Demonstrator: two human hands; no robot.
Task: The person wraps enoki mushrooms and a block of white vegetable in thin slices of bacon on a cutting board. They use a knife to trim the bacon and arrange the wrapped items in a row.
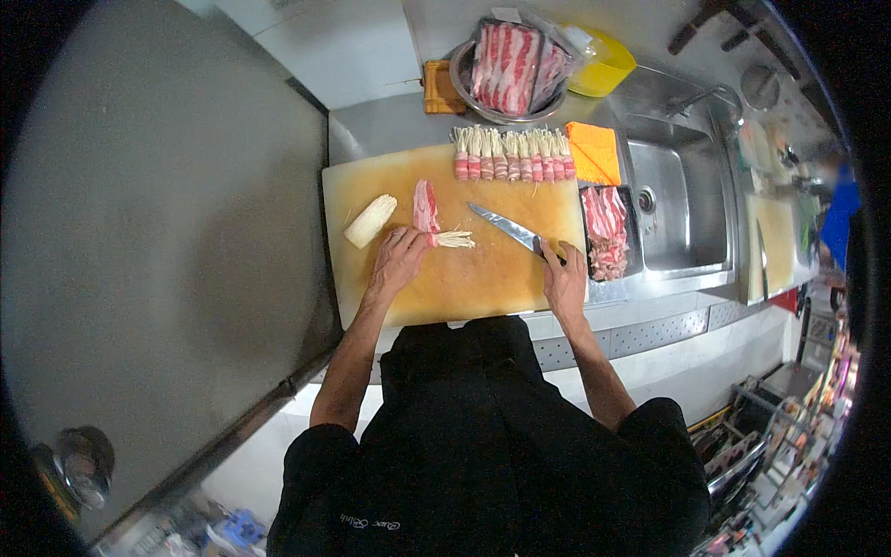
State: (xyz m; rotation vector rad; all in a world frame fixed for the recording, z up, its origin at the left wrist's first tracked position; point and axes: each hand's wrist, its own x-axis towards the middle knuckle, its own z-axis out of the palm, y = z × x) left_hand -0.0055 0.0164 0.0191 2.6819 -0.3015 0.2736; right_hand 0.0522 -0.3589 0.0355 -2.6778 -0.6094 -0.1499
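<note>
On the cutting board [473, 285], my left hand [401, 256] holds a small bundle of enoki mushrooms [454, 239] at the near end of a bacon-like meat slice [425, 205], which lies flat and wraps partly round the stems. A larger enoki cluster [371, 221] rests just left of that hand. My right hand [565, 268] is at the handle of a kitchen knife [508, 226], whose blade lies on the board pointing away and left; whether the fingers grip the handle I cannot tell. Several meat-wrapped enoki rolls [514, 157] stand in a row along the board's far right edge.
Right of the board are a black tray of meat slices [604, 223], a folded orange cloth [594, 153] and a sink [686, 209]. Behind it stand a metal bowl [459, 76] with packaged meat [507, 66] and a yellow container [607, 66]. A wall [174, 174] bounds the left.
</note>
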